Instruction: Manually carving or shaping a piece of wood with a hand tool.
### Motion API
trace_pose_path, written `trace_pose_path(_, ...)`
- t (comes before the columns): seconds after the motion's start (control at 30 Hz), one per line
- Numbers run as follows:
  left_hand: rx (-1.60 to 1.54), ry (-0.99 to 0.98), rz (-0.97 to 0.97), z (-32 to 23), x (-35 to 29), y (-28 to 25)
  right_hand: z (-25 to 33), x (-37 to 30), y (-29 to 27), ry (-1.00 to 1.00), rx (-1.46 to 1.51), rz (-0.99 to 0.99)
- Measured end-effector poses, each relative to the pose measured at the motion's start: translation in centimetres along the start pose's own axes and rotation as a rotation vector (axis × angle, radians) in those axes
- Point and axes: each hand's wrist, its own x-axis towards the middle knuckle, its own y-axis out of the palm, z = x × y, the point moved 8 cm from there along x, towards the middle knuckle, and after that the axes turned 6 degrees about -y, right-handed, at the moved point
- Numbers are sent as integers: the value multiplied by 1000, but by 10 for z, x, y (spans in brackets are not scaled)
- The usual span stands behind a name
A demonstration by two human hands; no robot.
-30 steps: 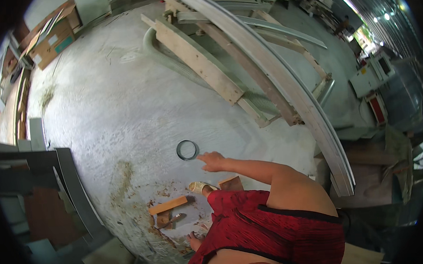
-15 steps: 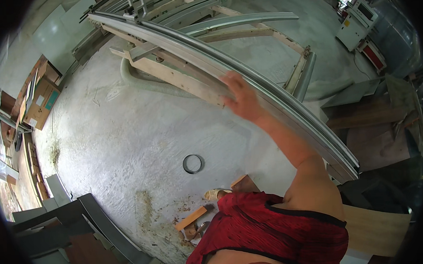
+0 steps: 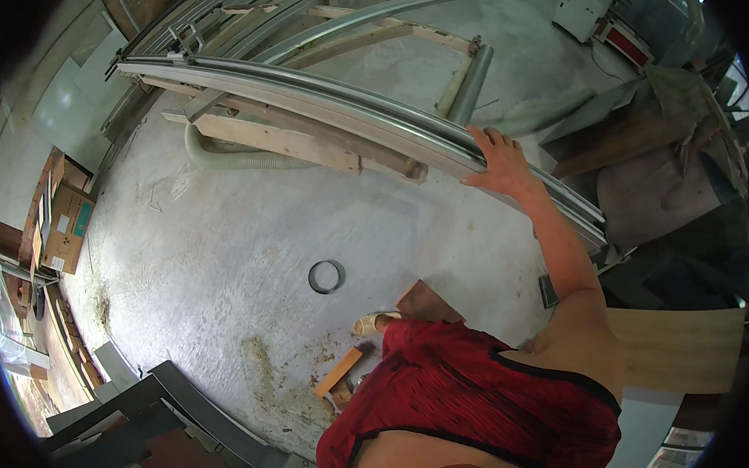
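Note:
My right hand (image 3: 503, 164) lies palm down over a long silver metal rail (image 3: 333, 94), close to its right end. The fingers are spread across the top, and the thumb points out along the near side. It appears to rest on the rail; the contact under the palm is hidden. The rail runs from the far left to the right, part of a long machine table. A pale beam (image 3: 259, 138) sits below it, with a ribbed hose (image 3: 227, 159) bending underneath. My left hand is out of view.
On the floor lie a dark ring (image 3: 326, 276), an orange-brown wood strip (image 3: 338, 371) and a brown board (image 3: 429, 302). Dark panels (image 3: 171, 389) fill the lower left. A cardboard box (image 3: 67, 225) stands at the left. Stacked sheets (image 3: 641, 156) and a white cabinet (image 3: 584, 3) are at the right.
My right hand has shifted along the rail toward its right end and now lies over its top. The whole view has turned a little, so the machine sits further left and higher.

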Motion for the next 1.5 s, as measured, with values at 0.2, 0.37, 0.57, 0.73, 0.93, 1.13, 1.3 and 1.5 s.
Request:
trace_pose_path(0.2,-25,-17,25,30,-54,22,-55,-36,23,128,17,91)
trace_pose_path(0.37,-51,-52,32,60,-94,32,-49,-33,19,65,-26,59)
trace_pose_path(0.57,-67,-67,67,83,-131,46,-53,-31,25,46,-64,124)
trace_pose_path(0.73,-51,-75,115,102,-158,53,-51,-31,24,37,-63,105)
trace_pose_path(0.93,-32,-71,167,112,-172,51,-54,-27,27,70,-77,120)
trace_pose_path(1.13,-56,-47,189,96,-158,42,-54,-28,30,87,-58,121)
trace_pose_path(1.3,-103,-28,191,71,-137,31,-53,-29,31,85,-56,126)
trace_pose_path(1.5,-145,-6,187,39,-104,5,-51,-31,27,97,-51,147)
